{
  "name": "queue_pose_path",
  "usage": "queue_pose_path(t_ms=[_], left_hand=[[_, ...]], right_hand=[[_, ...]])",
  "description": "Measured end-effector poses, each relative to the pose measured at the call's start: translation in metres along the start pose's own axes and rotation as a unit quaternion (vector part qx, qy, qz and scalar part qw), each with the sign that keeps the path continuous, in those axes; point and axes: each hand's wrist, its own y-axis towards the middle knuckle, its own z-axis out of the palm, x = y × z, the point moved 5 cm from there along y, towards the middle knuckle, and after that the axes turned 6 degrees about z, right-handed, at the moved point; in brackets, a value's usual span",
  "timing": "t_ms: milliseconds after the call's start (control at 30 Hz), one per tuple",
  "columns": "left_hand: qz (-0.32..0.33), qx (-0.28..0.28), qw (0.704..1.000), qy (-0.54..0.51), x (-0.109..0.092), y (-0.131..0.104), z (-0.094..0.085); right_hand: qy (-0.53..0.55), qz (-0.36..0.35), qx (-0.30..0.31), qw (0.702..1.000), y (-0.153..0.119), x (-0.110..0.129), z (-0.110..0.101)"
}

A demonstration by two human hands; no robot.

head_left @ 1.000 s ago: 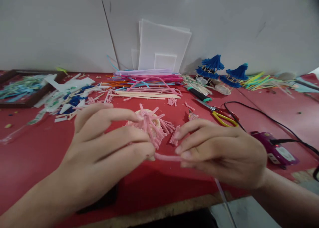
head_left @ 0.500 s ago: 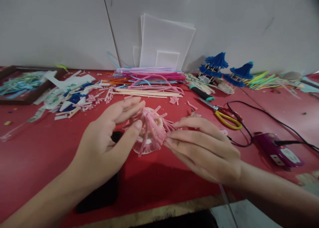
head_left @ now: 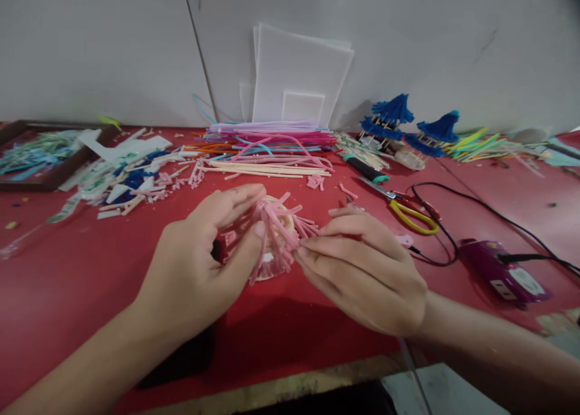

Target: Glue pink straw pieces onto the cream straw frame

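Observation:
A small craft model [head_left: 272, 237] stands on the red table in front of me. Pink strips fan down from its peak like a thatched roof, over a cream ring and a pale round base. My left hand [head_left: 211, 243] curves around its left side, with the thumb against the strips and the fingers behind the peak. My right hand [head_left: 362, 264] pinches the lower end of a pink strip [head_left: 287, 240] at the model's right side. The left hand hides part of the model.
Bundled coloured sticks [head_left: 272, 137] lie at the back. Scraps [head_left: 136, 173] are heaped left, near a brown tray [head_left: 67, 176]. To the right are yellow-handled scissors [head_left: 414, 217], blue-roofed models [head_left: 389, 116] and a purple power box [head_left: 505, 273] with a cable. A black flat object [head_left: 181, 360] lies under my left arm.
My right hand has shifted slightly left, bringing the pinched strip's end closer in to the model. The left hand stays around the model with its thumb a little higher on the strips.

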Motion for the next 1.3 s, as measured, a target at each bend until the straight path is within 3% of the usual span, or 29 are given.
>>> queue_pose_path(t_ms=[333, 900, 1300], left_hand=[[-0.004, -0.014, 1.000, 0.017, -0.002, 0.003, -0.002], [-0.044, -0.027, 0.998, 0.042, -0.008, 0.005, 0.002], [-0.066, -0.019, 0.997, 0.037, -0.005, 0.006, 0.005]], right_hand=[[0.049, 0.085, -0.024, 0.995, 0.004, -0.002, 0.006], [0.027, 0.058, 0.009, 0.998, 0.004, 0.000, 0.014], [0.046, 0.076, 0.011, 0.996, 0.001, -0.002, 0.016]])
